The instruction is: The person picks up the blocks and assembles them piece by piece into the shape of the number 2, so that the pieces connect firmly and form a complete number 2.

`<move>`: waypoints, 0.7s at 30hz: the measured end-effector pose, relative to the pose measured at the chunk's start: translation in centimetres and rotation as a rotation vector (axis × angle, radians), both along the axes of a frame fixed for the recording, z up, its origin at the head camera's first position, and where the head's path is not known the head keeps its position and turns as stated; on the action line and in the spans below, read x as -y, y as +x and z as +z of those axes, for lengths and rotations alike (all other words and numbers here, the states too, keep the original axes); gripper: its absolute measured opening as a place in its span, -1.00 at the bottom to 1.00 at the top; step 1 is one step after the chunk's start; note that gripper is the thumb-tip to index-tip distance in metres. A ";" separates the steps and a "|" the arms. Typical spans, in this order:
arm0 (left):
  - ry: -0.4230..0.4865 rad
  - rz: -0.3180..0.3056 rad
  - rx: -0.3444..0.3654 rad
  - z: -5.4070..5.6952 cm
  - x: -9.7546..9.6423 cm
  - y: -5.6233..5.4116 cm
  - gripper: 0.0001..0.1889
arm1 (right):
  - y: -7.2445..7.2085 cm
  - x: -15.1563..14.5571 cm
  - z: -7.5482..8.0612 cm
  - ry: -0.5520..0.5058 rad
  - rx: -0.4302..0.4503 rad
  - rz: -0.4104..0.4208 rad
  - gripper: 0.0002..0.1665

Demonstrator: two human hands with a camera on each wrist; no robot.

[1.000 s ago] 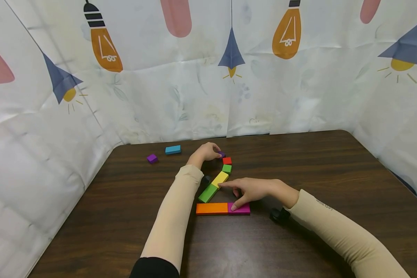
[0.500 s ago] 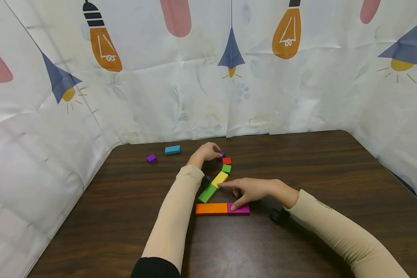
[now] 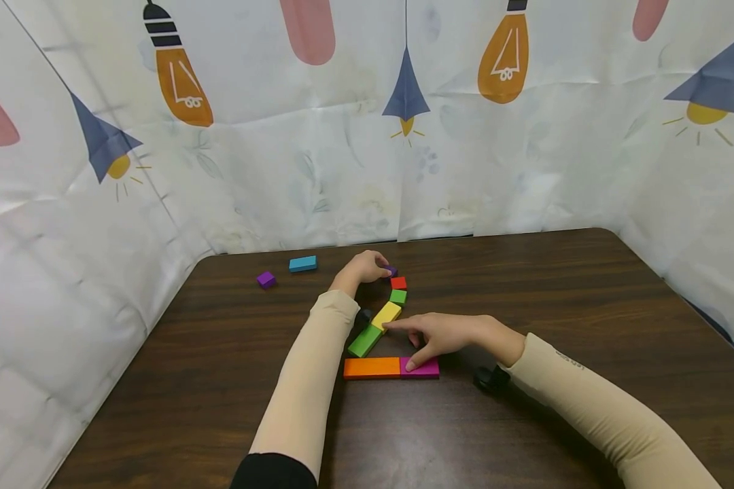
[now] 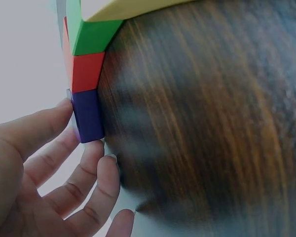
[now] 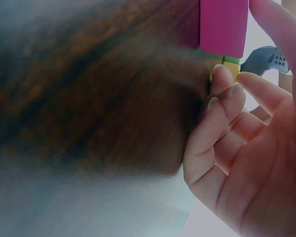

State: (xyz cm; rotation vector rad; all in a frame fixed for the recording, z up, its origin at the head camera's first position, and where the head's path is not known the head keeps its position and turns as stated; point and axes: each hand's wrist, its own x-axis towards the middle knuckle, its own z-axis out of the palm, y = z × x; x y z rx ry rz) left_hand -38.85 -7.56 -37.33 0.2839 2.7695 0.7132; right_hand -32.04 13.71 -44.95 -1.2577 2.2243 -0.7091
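At the far end of a curved line of blocks, my left hand point(image 3: 364, 266) pinches a dark purple block point(image 4: 89, 116) between thumb and fingers. That block meets a red block point(image 3: 399, 283) in the left wrist view. A small green block point(image 3: 398, 297), a yellow block point(image 3: 387, 314) and a longer green block point(image 3: 365, 341) continue the line toward me. My right hand point(image 3: 445, 333) touches the yellow block with its outstretched index fingertip, while its thumb rests on a magenta block point(image 3: 426, 369). An orange block point(image 3: 372, 368) lies end to end with the magenta one.
Back left on the dark wooden table point(image 3: 189, 380) lie a blue block point(image 3: 303, 264) and a purple block point(image 3: 266, 279). A printed white curtain point(image 3: 330, 183) hangs behind the table and along its sides. Dark wrist devices show under both wrists.
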 end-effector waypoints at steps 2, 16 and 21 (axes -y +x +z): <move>-0.001 -0.001 -0.002 0.0 0.0 0.0 -0.62 | -0.3 -0.1 -0.4 -0.003 0.006 -0.004 0.02; 0.087 0.006 -0.078 0.5 1.5 0.2 -0.64 | -0.9 -0.5 -1.1 0.001 0.004 -0.008 0.06; 0.156 -0.020 -0.182 0.7 3.4 0.3 -0.68 | 0.1 -0.2 0.1 0.001 0.003 -0.006 0.02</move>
